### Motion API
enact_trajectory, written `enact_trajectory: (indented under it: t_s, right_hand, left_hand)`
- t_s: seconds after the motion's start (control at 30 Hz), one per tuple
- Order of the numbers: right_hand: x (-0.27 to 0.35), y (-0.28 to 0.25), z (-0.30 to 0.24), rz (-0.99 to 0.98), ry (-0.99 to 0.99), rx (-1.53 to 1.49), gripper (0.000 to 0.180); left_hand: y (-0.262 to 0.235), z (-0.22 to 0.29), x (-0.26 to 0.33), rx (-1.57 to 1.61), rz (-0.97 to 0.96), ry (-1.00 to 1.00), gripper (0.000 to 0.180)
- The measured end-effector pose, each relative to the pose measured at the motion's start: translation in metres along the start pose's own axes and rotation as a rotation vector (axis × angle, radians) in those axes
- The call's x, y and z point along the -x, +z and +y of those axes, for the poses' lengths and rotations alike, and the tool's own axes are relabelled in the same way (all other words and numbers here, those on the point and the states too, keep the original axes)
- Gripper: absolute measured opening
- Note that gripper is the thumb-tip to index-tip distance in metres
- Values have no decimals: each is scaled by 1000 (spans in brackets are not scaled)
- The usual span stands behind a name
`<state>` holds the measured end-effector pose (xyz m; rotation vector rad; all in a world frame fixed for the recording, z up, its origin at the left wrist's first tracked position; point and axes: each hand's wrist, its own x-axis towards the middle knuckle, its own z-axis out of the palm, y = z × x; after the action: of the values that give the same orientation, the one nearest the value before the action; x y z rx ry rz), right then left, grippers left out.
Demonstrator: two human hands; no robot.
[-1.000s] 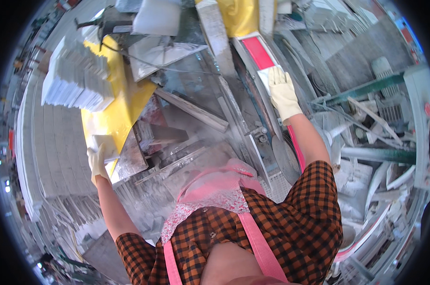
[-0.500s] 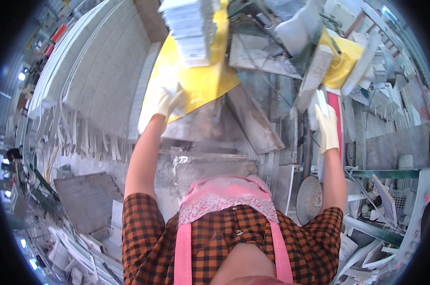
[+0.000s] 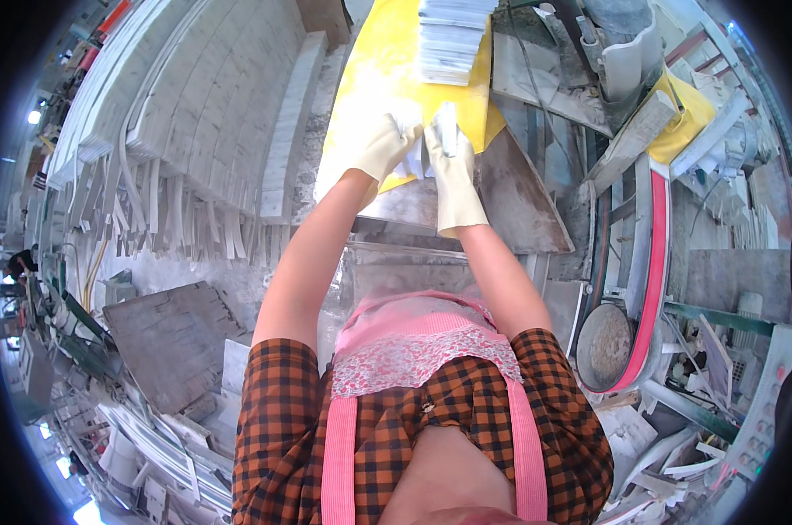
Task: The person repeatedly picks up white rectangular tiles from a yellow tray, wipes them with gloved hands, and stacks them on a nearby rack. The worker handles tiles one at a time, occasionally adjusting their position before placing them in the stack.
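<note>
Cream rubber gloves cover both hands, which are close together over a yellow sheet (image 3: 361, 114). My right hand (image 3: 457, 171) is closed around a small white stone piece (image 3: 449, 127) that sticks up past the fingers. My left hand (image 3: 383, 150) is beside it with its fingers curled; what they grip is hidden. Between the gloves shows a whitish piece (image 3: 413, 164), partly covered and too unclear to name. Just beyond the hands, a stack of grey-white stone strips (image 3: 453, 44) stands on the yellow sheet.
Long marble slabs (image 3: 212, 105) stand in rows at the left. To my right runs a belt sander's pink belt (image 3: 658, 245) around a round wheel (image 3: 604, 346). A grey board (image 3: 523, 188) lies beside the yellow sheet. Broken stone offcuts (image 3: 667, 464) fill the lower right.
My right hand has come from beside the pink belt, at the right, over to my left hand, bringing the white stone piece. The view has shifted, and the belt's wheel is now more exposed.
</note>
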<state>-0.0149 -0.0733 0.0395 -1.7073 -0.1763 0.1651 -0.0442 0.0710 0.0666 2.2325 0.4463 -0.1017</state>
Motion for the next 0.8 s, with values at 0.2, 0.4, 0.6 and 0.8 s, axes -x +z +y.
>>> enact_trajectory:
  t_s: [0.2,0.4,0.6,0.8]
  right_hand:
    - [-5,9,22,-226,-185,-125,68]
    - [-26,-53,4,-614,-252,329,111]
    - [-67,-66,9,-732,-540,1002,131]
    - [-71,-47,27,-633,-610,913,129]
  left_hand:
    - [-15,8,-4,-49,-50,-14,71]
    - [14,37,15,-293,310,-74,90]
    - [23,43,24,-220,338,-58,84]
    - [14,52,24,-327,281,-136,82]
